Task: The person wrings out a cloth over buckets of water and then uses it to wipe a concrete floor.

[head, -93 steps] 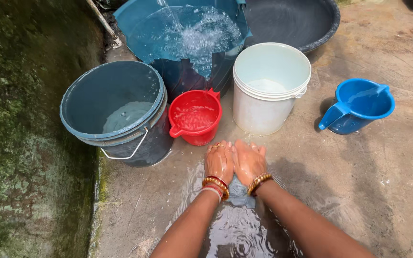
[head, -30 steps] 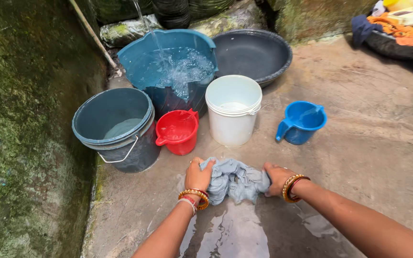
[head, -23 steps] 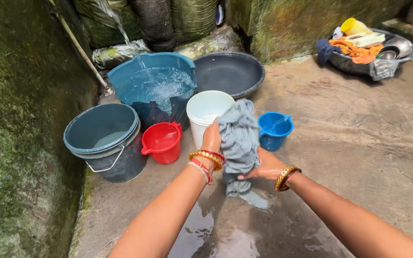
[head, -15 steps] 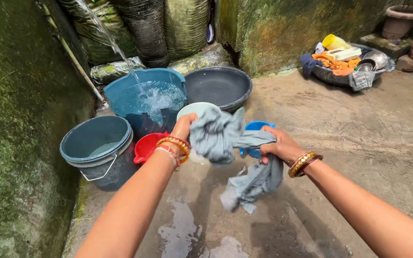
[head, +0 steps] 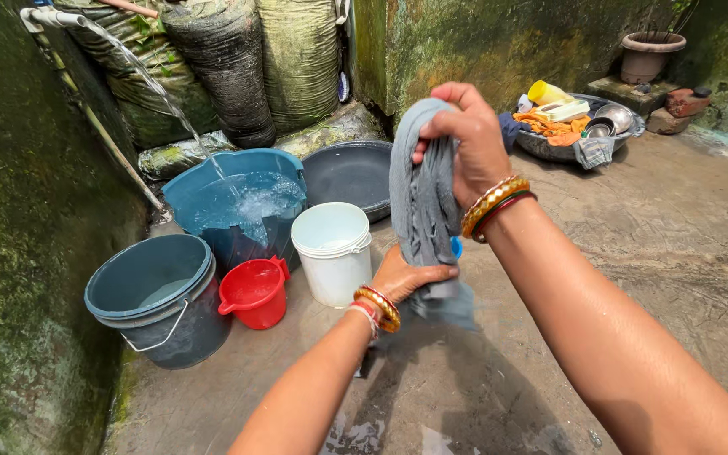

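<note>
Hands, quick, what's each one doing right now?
Left hand: closed around the lower part of the grey wet cloth.
Right hand: closed, gripping the cloth's top.

grey cloth (head: 421,198) | wet, bunched lengthwise | hangs vertically, gripped at top and near bottom | above wet concrete floor (head: 676,253)

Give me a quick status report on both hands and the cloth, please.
Right hand grips grey cloth at top, raised. Left hand clamps its lower end. White bucket and red mug close beside left hand, not touching.
</note>
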